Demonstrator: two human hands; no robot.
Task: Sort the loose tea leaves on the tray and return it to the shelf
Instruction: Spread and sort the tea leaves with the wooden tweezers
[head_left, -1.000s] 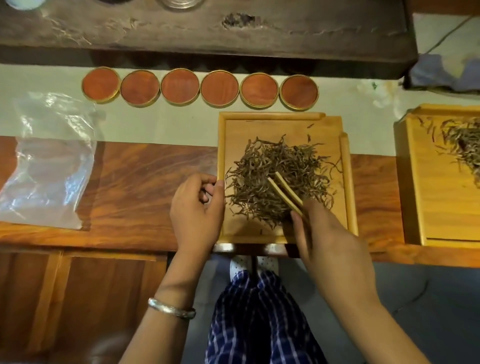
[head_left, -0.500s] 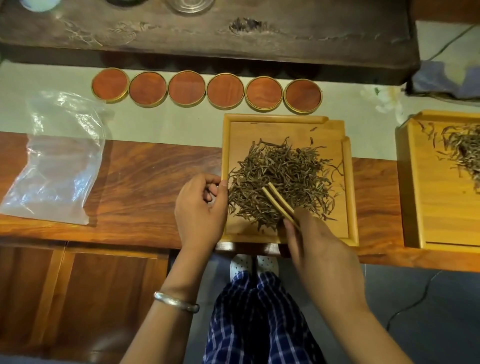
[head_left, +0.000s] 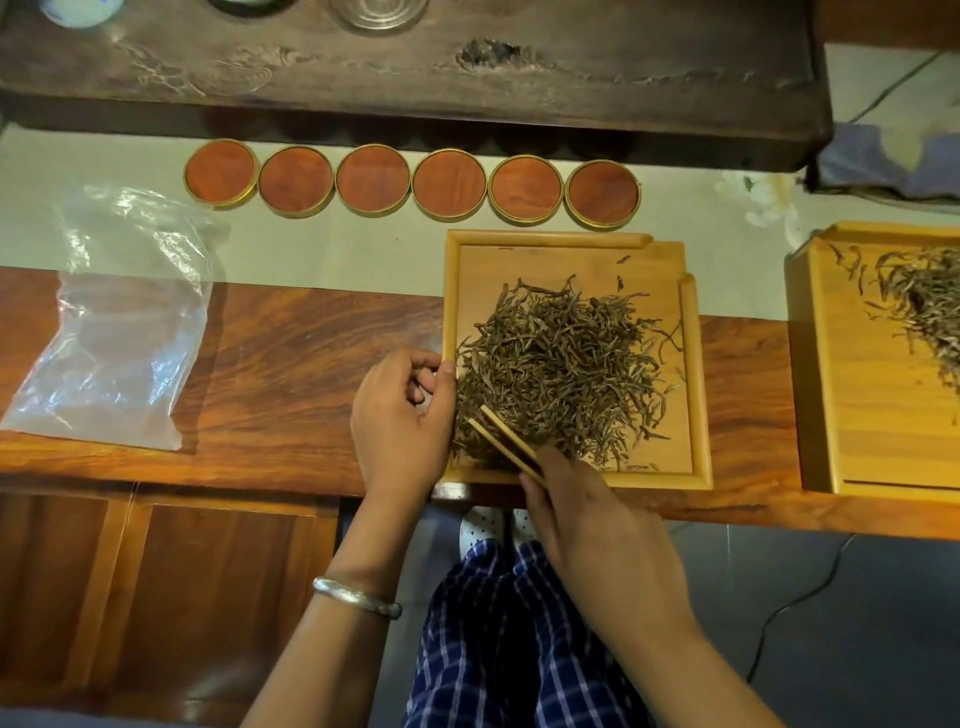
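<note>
The tray (head_left: 696, 364) is a shallow, pale wooden square with raised rims and a notch at its far right corner. It lies flat at the desk's near edge. The tea leaves (head_left: 561, 364), thin, dark brown and curled, lie heaped at its middle, with a few strays toward the far rim.

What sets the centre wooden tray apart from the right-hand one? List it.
The centre light wooden tray shows whole; the right-hand wooden tray is cut off by the frame. The centre tray holds a dense heap of tea leaves; the right tray's leaves lie sparser. Both are pale, rimmed wood.
</note>
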